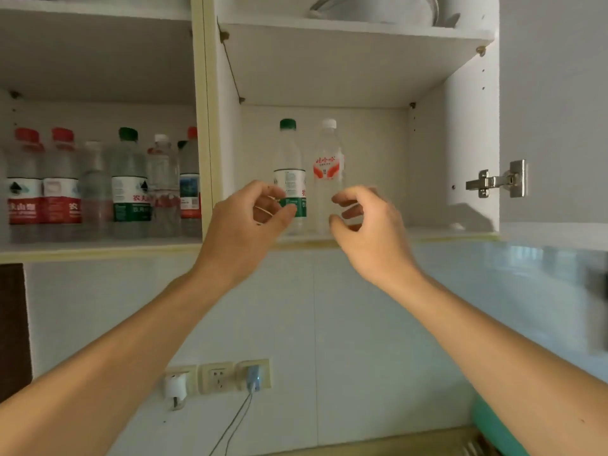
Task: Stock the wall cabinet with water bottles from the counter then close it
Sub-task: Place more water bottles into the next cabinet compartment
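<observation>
Two water bottles stand side by side on the lower shelf (427,236) of the open right cabinet section: a green-capped bottle (289,159) and a white-capped bottle (328,159) with a red print. My left hand (243,225) hovers just in front of the green-capped bottle, fingers curled and apart, holding nothing. My right hand (368,225) is in front of the white-capped bottle, fingers likewise apart and empty. Neither hand clearly touches a bottle. The left cabinet section holds several bottles (98,189) with red, green and white caps.
A metal door hinge (496,181) sticks out on the cabinet's right wall; the door itself is out of view. Plates (378,8) sit on the upper shelf. Wall sockets (217,378) with a plugged charger and cable lie below. A teal object (490,426) shows at the bottom right.
</observation>
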A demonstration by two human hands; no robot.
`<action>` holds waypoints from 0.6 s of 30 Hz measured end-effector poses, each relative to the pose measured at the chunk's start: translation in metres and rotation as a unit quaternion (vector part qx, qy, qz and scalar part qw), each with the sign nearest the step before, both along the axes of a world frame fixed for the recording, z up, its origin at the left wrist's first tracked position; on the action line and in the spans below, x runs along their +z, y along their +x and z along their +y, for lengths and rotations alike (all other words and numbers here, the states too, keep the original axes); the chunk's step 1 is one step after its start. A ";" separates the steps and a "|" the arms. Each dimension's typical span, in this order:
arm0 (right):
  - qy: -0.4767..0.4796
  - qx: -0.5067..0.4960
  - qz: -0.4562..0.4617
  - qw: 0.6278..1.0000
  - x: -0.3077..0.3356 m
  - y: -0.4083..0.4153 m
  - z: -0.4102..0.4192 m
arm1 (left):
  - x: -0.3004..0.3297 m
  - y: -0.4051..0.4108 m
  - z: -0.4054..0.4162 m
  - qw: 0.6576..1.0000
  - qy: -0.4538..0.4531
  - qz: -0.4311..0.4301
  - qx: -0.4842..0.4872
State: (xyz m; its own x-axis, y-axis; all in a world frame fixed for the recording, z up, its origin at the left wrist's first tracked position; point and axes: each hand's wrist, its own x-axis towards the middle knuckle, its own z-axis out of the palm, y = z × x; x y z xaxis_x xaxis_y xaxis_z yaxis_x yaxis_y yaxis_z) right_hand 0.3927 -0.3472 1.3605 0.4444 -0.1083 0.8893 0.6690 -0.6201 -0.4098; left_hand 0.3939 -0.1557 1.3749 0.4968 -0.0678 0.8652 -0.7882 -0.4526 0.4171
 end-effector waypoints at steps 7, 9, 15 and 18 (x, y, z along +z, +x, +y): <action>-0.019 0.025 0.198 0.980 -0.151 -0.047 0.015 | -0.132 -0.032 0.016 0.988 0.004 0.117 -0.096; -0.021 0.024 0.271 0.962 -0.192 -0.055 0.014 | -0.174 -0.032 0.018 0.981 0.007 0.162 -0.102; -0.041 0.019 0.410 0.911 -0.295 -0.068 0.010 | -0.303 -0.031 0.016 0.949 0.059 0.296 -0.092; -0.077 0.013 0.470 0.879 -0.343 -0.067 0.009 | -0.370 -0.028 0.014 0.917 0.084 0.386 -0.061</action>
